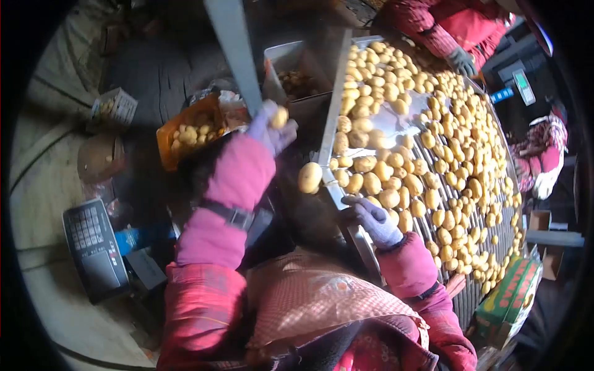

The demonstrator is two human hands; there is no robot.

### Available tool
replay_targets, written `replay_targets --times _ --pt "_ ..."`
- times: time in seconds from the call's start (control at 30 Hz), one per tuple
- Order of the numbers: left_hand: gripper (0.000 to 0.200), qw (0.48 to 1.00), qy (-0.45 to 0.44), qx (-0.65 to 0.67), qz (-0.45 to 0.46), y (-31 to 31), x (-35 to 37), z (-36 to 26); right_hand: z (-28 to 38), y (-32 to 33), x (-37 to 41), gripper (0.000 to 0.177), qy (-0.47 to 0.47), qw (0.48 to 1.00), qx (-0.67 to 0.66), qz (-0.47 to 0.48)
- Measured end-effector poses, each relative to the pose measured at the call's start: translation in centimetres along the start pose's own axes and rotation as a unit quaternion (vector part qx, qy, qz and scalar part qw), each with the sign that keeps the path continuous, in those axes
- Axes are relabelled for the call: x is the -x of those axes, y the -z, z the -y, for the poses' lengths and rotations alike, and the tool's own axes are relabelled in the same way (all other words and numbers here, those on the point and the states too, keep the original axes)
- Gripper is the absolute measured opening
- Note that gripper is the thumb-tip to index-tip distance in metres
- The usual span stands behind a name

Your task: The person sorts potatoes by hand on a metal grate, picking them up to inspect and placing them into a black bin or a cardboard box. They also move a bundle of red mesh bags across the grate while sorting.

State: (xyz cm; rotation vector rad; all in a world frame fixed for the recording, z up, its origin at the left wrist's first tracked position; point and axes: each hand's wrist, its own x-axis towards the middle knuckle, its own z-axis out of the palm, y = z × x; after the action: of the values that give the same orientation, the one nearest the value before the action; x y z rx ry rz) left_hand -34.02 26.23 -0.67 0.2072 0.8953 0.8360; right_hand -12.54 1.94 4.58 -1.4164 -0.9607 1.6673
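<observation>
My left hand [269, 128], in a pale purple glove, is raised left of the sorting table with a potato [279, 117] between thumb and fingers. Over the metal rim [328, 139] of the table, my right hand [376, 224], gloved alike, has its fingers reaching left and no potato visible in them. A larger potato [310, 177] shows just outside the rim, between my hands; whether it touches anything is unclear. Many potatoes [390, 198] cover the slatted bed [427, 170] beside my right hand.
An orange crate [166, 145] of potatoes and a grey bin [272, 80] stand left of the table, near a metal post [235, 49]. A scale [96, 250] is at far left. A co-worker's gloved hand [461, 62] is at the far edge; another person [544, 151] is right.
</observation>
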Motion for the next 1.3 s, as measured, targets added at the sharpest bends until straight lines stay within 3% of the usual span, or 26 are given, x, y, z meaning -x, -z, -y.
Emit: replay_targets --times 0.07,0.1,0.17,0.2,0.23,0.27,0.3,0.33,0.4,0.53,0.6,0.63,0.67,0.73,0.83,0.9,0.97,1.0,1.1,1.13,1.17,1.2,1.23,1.27,1.3 --pt "0.044 0.965 -0.228 -0.112 -0.063 -3.9 -2.0 -1.2 -1.1 1.1 0.9 0.037 0.059 0.996 0.059 -0.014" --pt "0.044 0.964 -0.230 -0.121 -0.059 -5.8 -1.5 -0.8 -1.3 1.9 1.5 0.037 0.065 0.996 0.053 -0.017" --pt "0.044 0.932 -0.209 -0.284 0.086 -8.9 0.3 1.2 -2.3 3.4 3.1 0.036 0.039 0.985 -0.166 -0.010" --pt "0.039 0.915 -0.163 -0.328 0.171 -9.4 0.0 2.6 -3.6 5.1 3.7 0.036 0.029 0.995 -0.090 -0.035" --pt "0.035 0.881 -0.129 -0.418 0.182 -10.7 0.2 3.9 -3.8 5.7 4.6 0.037 0.027 0.991 -0.125 -0.049" --pt "0.031 0.812 -0.141 -0.531 0.198 -11.6 0.8 5.4 -3.9 6.4 5.4 0.038 0.025 0.985 -0.158 -0.063" --pt "0.033 0.710 -0.205 -0.644 0.195 -10.6 -3.3 8.1 -5.0 7.3 6.0 0.040 0.043 0.982 -0.174 -0.065" --pt "0.040 0.619 -0.198 -0.736 0.188 -12.9 -1.2 8.0 -5.0 7.8 6.7 0.040 0.058 0.981 -0.171 -0.076" --pt "0.048 0.493 -0.303 -0.787 0.213 -9.8 -6.3 11.6 -5.7 9.0 7.8 0.039 0.038 0.976 -0.199 -0.082" --pt "0.053 0.475 -0.216 -0.836 0.169 -12.0 -4.6 13.7 -7.1 10.1 8.9 0.038 0.023 0.975 -0.201 -0.095" --pt "0.061 0.286 -0.234 -0.917 0.149 -13.3 -3.1 13.4 -7.6 10.2 8.5 0.046 0.044 0.972 -0.193 -0.127" --pt "0.063 0.361 -0.218 -0.891 0.165 -12.7 -3.4 12.9 -7.3 10.1 8.4 0.046 0.042 0.972 -0.192 -0.126" --pt "0.063 0.359 -0.224 -0.893 0.153 -12.1 -4.2 12.8 -7.1 10.1 8.2 0.045 0.046 0.976 -0.170 -0.128" --pt "0.058 0.487 -0.183 -0.834 0.184 -11.6 -4.3 13.1 -7.5 10.2 7.9 0.045 0.029 0.985 -0.113 -0.131" --pt "0.052 0.454 -0.174 -0.855 0.178 -13.8 -0.3 11.7 -7.4 9.9 8.1 0.044 0.034 0.977 -0.180 -0.106" --pt "0.051 0.535 -0.212 -0.793 0.202 -13.8 1.6 9.6 -7.2 10.0 8.5 0.039 0.022 0.974 -0.190 -0.124" --pt "0.049 0.483 -0.325 -0.802 0.134 -14.4 1.3 6.5 -7.4 9.9 8.9 0.035 0.023 0.966 -0.211 -0.146" --pt "0.047 0.549 -0.334 -0.761 0.088 -14.3 -0.9 4.7 -7.5 9.9 8.9 0.036 0.027 0.965 -0.213 -0.153" --pt "0.057 0.570 -0.499 -0.653 0.008 -13.7 -6.9 -1.5 -7.6 9.6 8.8 0.043 0.010 0.974 -0.151 -0.166" --pt "0.061 0.581 -0.555 -0.595 -0.002 -15.6 -4.9 -1.4 -7.3 9.5 8.8 0.043 0.030 0.973 -0.160 -0.163" --pt "0.061 0.488 -0.540 -0.686 -0.001 -15.9 -1.8 -0.8 -8.0 9.8 9.0 0.044 0.032 0.977 -0.125 -0.170" --pt "0.056 0.538 -0.485 -0.677 0.128 -14.9 -3.0 -0.4 -8.7 10.1 9.0 0.045 0.032 0.980 -0.092 -0.175" --pt "0.046 0.558 -0.382 -0.709 0.199 -15.3 -0.6 0.9 -7.7 9.8 9.1 0.046 0.026 0.974 -0.147 -0.171" --pt "0.041 0.558 -0.347 -0.710 0.253 -12.9 -2.3 2.6 -7.7 9.8 9.1 0.044 0.035 0.972 -0.155 -0.172" --pt "0.047 0.471 -0.284 -0.812 0.197 -12.9 -1.1 4.2 -7.8 9.8 9.0 0.039 0.023 0.972 -0.159 -0.169"
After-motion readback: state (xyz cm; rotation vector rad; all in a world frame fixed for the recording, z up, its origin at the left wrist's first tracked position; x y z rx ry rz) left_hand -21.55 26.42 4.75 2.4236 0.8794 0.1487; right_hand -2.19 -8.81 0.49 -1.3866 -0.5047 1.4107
